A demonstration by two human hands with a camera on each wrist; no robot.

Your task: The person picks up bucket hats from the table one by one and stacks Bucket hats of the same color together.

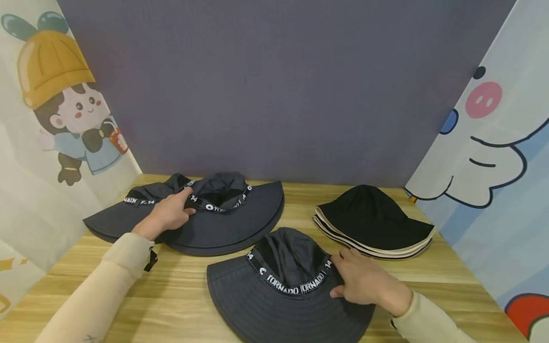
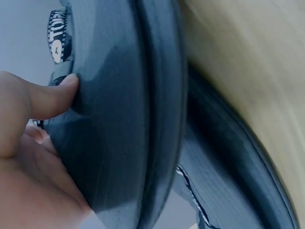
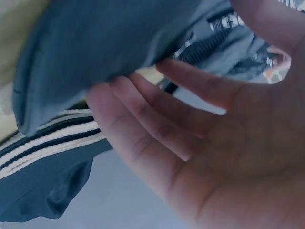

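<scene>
- Left hand [image 1: 167, 212]: it pinched the near-left side of a pair of stacked dark grey hats [image 1: 233, 231]. The left wrist view showed the thumb on top of the brim, with the palm alongside the brim's edge; most of the fingers were hidden.
- Another grey hat [image 1: 113, 219] lay directly left of that pair, partly behind the hand and forearm.
- Right hand [image 1: 364, 278]: it held the front hat [image 1: 279, 314] loosely by the right side of its brim, thumb on top. In the right wrist view, the fingertips went out of sight behind the brim, and a gap showed between palm and cloth.
- The front hat sat crown up, its white-lettered band just left of the fingers, its wide brim towards the wearer.
- Black hats [image 1: 371, 219] with pale edges were stacked just beyond the right hand.
- Everything rested on a wood-grain table [image 1: 184, 305].
</scene>
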